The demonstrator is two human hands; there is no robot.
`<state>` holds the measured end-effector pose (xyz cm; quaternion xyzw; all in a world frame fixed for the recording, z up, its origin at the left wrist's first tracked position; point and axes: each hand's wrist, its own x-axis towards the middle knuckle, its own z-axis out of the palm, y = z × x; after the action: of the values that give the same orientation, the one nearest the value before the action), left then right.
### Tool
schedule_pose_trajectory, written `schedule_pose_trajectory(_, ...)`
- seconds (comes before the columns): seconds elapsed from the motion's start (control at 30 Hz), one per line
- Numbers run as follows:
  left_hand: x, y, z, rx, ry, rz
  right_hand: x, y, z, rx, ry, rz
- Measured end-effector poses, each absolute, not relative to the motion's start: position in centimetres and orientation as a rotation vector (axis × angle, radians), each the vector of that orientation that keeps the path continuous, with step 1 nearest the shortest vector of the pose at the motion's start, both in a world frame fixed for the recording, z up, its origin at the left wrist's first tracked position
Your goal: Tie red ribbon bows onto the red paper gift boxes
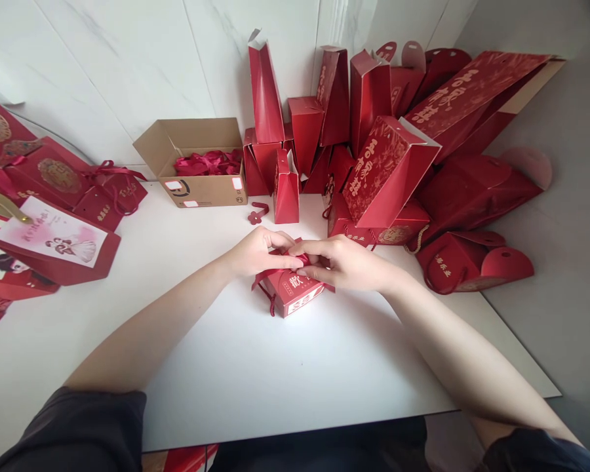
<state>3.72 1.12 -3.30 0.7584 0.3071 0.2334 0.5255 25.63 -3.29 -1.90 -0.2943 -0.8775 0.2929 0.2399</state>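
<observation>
Tabletop (275, 380) first: it's white, and the landmark to go by is the cardboard carton (191, 187) at the far edge against the wall. There's one of it, open, with a tangle of red ribbons (209, 162) inside. Right of the carton sits the pile of red paper bags (334, 118), some upright and some toppled. They overlap too much for an exact count, but it's well over ten, and two are gold-lettered bags (388, 167), the biggest of the lot. Left of the carton lie flat red bags (59, 174), maybe four or five showing, the nearest one carrying a pink picture card (54, 239).

The person's two bare arms come in from the near edge and meet in front of the carton, a bit to its right. The left hand (258, 252) and right hand (347, 262) are both down on one small red box (297, 295), fingertips nipping its dark red ribbon (268, 278) on top. These are tight pinches, not open palms. The box lies dead ahead of the person, between the hands, long axis roughly left to right with the right end angled slightly away. Neither hand is nearer since both touch it.

The smallest stuff is just right of the carton's front corner: one small upright bag (286, 190) and one loose ribbon scrap (256, 213).
</observation>
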Motion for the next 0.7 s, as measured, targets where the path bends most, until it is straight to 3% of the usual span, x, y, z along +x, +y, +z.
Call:
schedule_pose_trajectory(0.23,3.6,1.6,-4.2,1.712,0.682,0.633,25.9,-3.4,-1.6,-0.917,-2.076,1.126)
schedule_pose_trajectory(0.5,3.6,1.8,-4.3,1.778,0.706,0.658,26.4,-2.7,-1.6,-1.049,-2.238,1.056)
schedule_pose_trajectory(0.7,3.7,1.5,-4.1,1.786,0.695,0.65,26.3,-2.8,-1.5,-1.01,-2.136,1.186)
